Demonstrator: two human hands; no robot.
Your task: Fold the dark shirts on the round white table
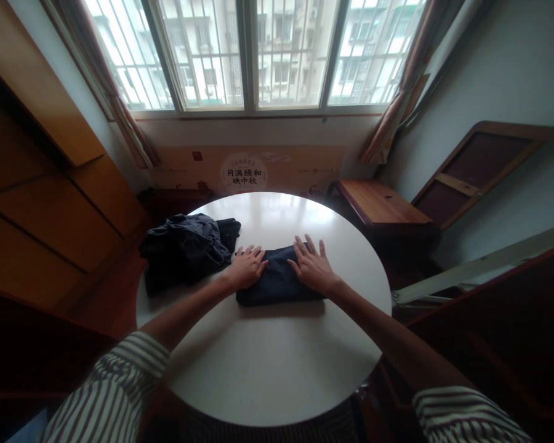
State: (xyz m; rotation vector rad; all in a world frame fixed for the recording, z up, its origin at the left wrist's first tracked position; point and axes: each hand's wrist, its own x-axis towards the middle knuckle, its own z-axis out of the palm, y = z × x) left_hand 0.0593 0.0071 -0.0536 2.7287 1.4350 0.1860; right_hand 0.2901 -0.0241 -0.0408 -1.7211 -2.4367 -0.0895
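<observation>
A folded dark navy garment lies as a compact rectangle near the middle of the round white table. My left hand rests flat on its left end, fingers stretched out. My right hand lies flat on its right end, fingers spread. Neither hand grips the cloth; both press down on top of it. To the left, a crumpled heap of dark clothes sits at the table's left edge, close to my left hand but apart from it.
A wooden bench stands beyond the table at the right. Wooden cabinets line the left wall. A cardboard panel with printed characters leans under the barred window. A wooden frame leans on the right wall.
</observation>
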